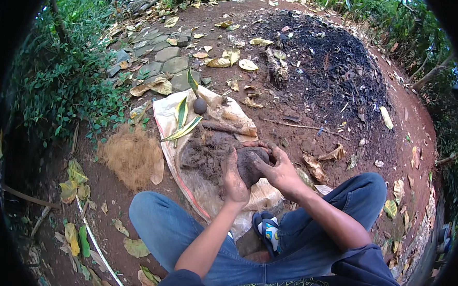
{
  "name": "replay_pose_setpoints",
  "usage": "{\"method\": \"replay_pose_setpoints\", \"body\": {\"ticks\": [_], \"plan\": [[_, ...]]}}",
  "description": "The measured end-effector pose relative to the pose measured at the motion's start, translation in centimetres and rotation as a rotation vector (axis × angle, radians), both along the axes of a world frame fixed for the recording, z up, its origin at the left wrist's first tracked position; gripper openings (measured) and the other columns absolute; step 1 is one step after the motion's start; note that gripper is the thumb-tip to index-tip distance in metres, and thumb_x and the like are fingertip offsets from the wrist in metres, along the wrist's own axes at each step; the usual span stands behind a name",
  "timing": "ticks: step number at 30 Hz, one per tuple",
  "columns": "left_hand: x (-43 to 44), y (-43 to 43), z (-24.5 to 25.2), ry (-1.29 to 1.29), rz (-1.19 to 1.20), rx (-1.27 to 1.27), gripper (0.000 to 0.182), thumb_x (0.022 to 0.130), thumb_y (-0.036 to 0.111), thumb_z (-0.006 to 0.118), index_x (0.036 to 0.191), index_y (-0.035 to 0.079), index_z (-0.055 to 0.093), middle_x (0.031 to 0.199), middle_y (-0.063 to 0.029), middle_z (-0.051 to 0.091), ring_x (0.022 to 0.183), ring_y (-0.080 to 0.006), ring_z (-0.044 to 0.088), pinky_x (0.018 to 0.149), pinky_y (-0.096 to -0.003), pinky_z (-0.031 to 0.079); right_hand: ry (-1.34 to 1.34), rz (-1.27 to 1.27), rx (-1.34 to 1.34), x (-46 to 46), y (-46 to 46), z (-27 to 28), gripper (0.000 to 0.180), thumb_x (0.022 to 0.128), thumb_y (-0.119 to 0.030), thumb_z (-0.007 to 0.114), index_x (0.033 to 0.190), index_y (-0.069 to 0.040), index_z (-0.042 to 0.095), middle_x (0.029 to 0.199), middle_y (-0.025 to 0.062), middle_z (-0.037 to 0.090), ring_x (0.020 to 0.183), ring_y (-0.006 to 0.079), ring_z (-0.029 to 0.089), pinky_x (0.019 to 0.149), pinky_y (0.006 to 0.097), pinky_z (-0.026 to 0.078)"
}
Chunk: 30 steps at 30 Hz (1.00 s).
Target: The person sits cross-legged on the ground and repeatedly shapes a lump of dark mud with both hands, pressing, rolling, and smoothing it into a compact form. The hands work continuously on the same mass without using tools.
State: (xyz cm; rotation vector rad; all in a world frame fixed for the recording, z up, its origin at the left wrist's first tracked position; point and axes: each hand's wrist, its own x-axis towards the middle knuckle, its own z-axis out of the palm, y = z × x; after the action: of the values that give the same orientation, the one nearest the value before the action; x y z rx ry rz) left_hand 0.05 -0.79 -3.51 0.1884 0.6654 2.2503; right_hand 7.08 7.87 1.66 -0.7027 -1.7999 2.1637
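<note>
A rounded lump of dark, wet soil (249, 169) sits between my palms above the near part of a woven sack. My left hand (235, 179) presses on its left side, and my right hand (279, 169) wraps its right side with the thumb across the top. Loose dark soil mixed with fibre (204, 154) lies on the sack (165, 121) just left of the lump. Farther up the sack rest a smaller smooth soil ball (200, 105) with an upright leaf (192, 82) at it, and two cut variegated leaves (181, 113).
A heap of tan fibre (131, 156) lies left of the sack. Burnt black debris (326, 64) spreads at the upper right, with a thin stick (304, 128) nearer me. Hexagonal paving stones (175, 64) lie beyond the sack. A white hose-like line (98, 247) runs at lower left.
</note>
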Motion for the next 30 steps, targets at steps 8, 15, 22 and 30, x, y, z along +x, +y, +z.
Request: {"method": "replay_pose_setpoints", "body": {"ticks": [8, 15, 22, 30], "plan": [[0.6, 0.1, -1.4, 0.129, 0.081, -0.129, 0.041, 0.097, 0.034, 0.042, 0.115, 0.000, 0.057, 0.111, -0.0136, 0.062, 0.104, -0.0245, 0.061, 0.093, -0.0372, 0.048, 0.017, 0.049, 0.274, 0.4, -0.2, -0.8, 0.027, 0.093, -0.010, 0.059, 0.119, -0.002, 0.055, 0.109, 0.0054, 0.062, 0.103, 0.0113, 0.057, 0.092, 0.0286, 0.046], [0.2, 0.1, -0.2, 0.293, 0.084, -0.120, 0.040, 0.095, 0.030, 0.041, 0.111, -0.002, 0.059, 0.110, -0.0144, 0.063, 0.101, -0.0242, 0.061, 0.094, -0.0363, 0.047, 0.037, 0.110, 0.104, 0.7, 0.9, -0.1, 0.031, 0.094, -0.013, 0.060, 0.122, -0.002, 0.053, 0.113, 0.0057, 0.060, 0.104, 0.0114, 0.056, 0.092, 0.0276, 0.045], [0.4, 0.0, 0.2, 0.276, 0.078, -0.166, 0.042, 0.096, 0.028, 0.038, 0.114, -0.005, 0.057, 0.107, -0.0160, 0.064, 0.099, -0.0234, 0.062, 0.091, -0.0355, 0.049, 0.053, 0.058, 0.192, 0.7, 0.4, -0.7, 0.030, 0.093, -0.014, 0.060, 0.120, -0.002, 0.055, 0.112, 0.0084, 0.061, 0.105, 0.0133, 0.056, 0.094, 0.0291, 0.045], [0.1, 0.0, -0.6, 0.416, 0.140, -0.163, 0.045, 0.096, 0.029, 0.039, 0.114, -0.007, 0.057, 0.105, -0.0158, 0.065, 0.094, -0.0236, 0.065, 0.085, -0.0350, 0.052, 0.050, 0.147, -0.010, 0.7, 1.4, -0.6, 0.033, 0.095, -0.017, 0.057, 0.124, -0.004, 0.051, 0.116, 0.0076, 0.057, 0.110, 0.0131, 0.052, 0.097, 0.0295, 0.042]]}}
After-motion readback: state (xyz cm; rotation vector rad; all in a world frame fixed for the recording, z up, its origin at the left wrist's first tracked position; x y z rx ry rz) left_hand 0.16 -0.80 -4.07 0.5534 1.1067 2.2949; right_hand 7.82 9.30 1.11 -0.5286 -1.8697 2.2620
